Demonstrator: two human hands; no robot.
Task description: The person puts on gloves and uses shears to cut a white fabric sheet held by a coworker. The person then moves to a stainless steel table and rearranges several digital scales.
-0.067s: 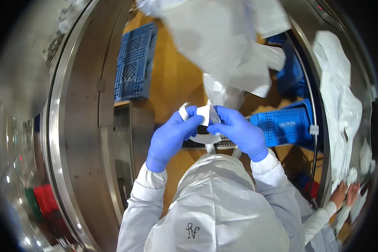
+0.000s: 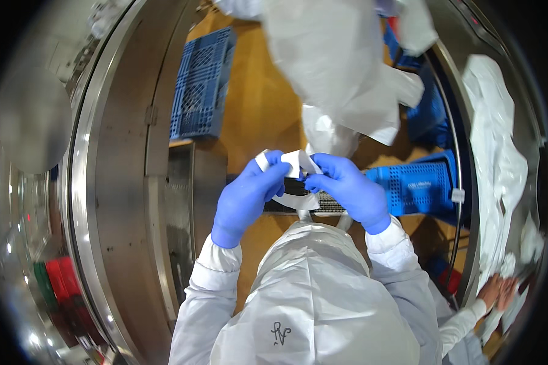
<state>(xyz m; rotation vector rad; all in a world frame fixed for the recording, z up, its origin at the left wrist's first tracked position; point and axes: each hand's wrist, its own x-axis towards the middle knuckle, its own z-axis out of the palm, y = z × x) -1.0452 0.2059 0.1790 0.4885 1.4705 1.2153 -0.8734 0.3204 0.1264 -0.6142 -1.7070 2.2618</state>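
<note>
**Both gloved hands working a white strap above the garment; the fastening looks unfinished**

The left hand [image 2: 248, 196] and the right hand [image 2: 349, 185], both in blue gloves, meet just above the white hooded garment [image 2: 313, 292] that fills the lower middle of the head view. Between them they pinch a white strap [image 2: 293, 163]. The left hand's fingers curl closed around one end, which sticks up past the knuckles. The right hand's thumb and forefinger are closed on a folded part of the same strap. From the hands the strap loops down in a curve toward the top of the garment, where two thin ties seem to run into the hood.

Judging by how things lie, the strap ends are gathered and brought together, but no knot or closed fastening shows. The ends stand loose and apart, so the tying or joining appears to be in hand rather than done. Whether the loop is already threaded through anything cannot be told.

Above the garment hangs a pale plastic bag [image 2: 341, 73]. Beyond it, blue crates [image 2: 202, 85] lie on an orange floor. Right of the garment, another person's hand [image 2: 499, 292] touches white cloth [image 2: 496, 170].
</note>
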